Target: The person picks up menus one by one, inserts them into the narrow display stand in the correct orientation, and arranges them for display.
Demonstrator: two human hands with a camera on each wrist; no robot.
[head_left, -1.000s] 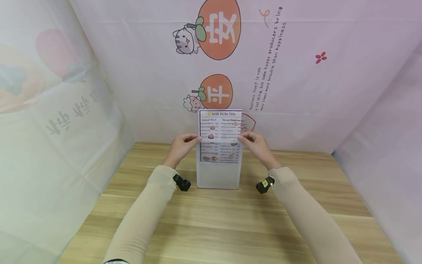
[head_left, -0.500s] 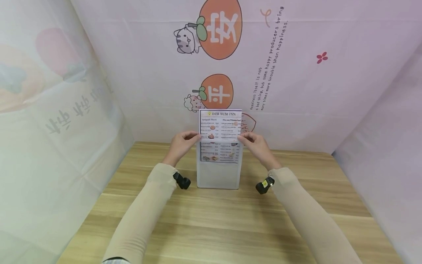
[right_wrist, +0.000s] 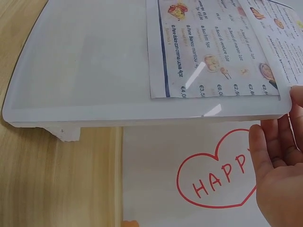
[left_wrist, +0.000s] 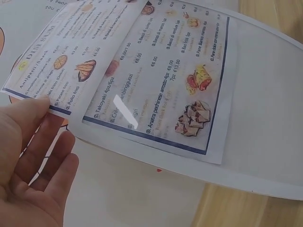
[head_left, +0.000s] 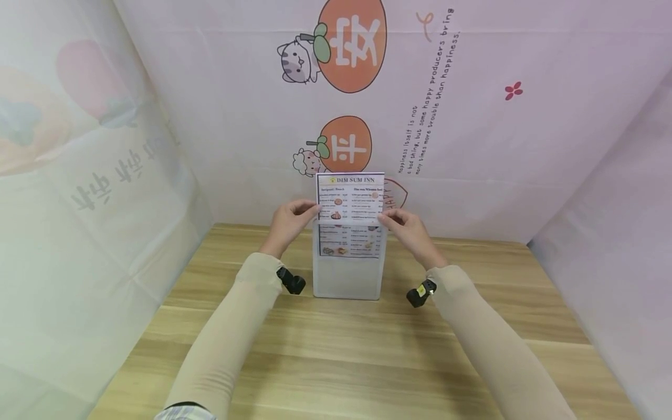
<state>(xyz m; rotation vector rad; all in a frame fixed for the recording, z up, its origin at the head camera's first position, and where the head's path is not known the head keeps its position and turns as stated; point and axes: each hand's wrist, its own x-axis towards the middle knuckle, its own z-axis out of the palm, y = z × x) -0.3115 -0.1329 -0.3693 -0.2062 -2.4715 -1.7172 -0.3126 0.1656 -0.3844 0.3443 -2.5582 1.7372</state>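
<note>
A printed menu sheet (head_left: 350, 195) headed DIM SUM INN stands partly inside a clear acrylic holder (head_left: 347, 277) upright on the wooden table (head_left: 336, 350). Its top half sticks out above the holder. My left hand (head_left: 308, 210) pinches the sheet's left edge and my right hand (head_left: 387, 217) pinches its right edge, both at the holder's top rim. In the left wrist view my thumb (left_wrist: 35, 109) lies on the menu (left_wrist: 142, 71), fingers behind it. In the right wrist view my fingers (right_wrist: 279, 156) touch the corner of the holder (right_wrist: 85, 61), and the menu (right_wrist: 213, 47) shows through it.
Pale printed cloth walls (head_left: 472, 116) close in the table at the back and on both sides, close behind the holder. A red HAPPY heart (right_wrist: 218, 179) is printed on the back cloth. Bare wood lies in front of the holder.
My left hand has shifted slightly higher on the sheet's left edge. The sheet, the holder and my right hand stay about where they were.
</note>
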